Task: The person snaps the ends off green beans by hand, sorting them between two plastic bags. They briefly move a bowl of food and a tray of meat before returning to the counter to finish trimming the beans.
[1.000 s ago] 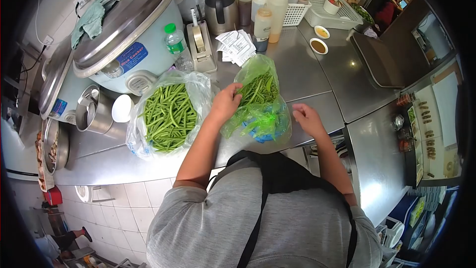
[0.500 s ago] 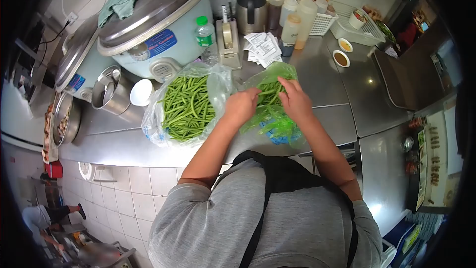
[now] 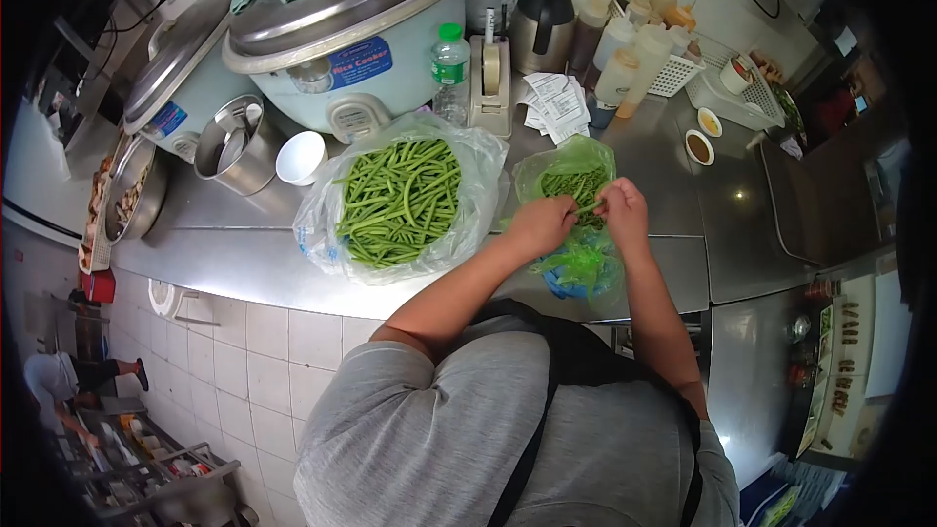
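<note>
Surface: steel counter [image 3: 244, 254] along a tiled kitchen wall.
Left hand [image 3: 542, 224]: fingers closed, pinching one end of a bean [image 3: 589, 207].
Right hand [image 3: 625, 213]: fingers closed on the other end of the same bean.
Bean: held between both hands, just above the open green bag [image 3: 584, 259].
Green bag: on the counter near its front edge, more beans inside, under both hands.
Clear bag [image 3: 400, 200]: just left of the green bag, open, full of beans.
Behind: rice cooker [image 3: 342, 49], bottle [image 3: 450, 73], tape dispenser [image 3: 491, 78], paper slips [image 3: 553, 101].
Left side: cup [image 3: 300, 156] beside a pot [image 3: 234, 141].
Right side: sauce dish [image 3: 699, 146], well apart from the hands.
</note>
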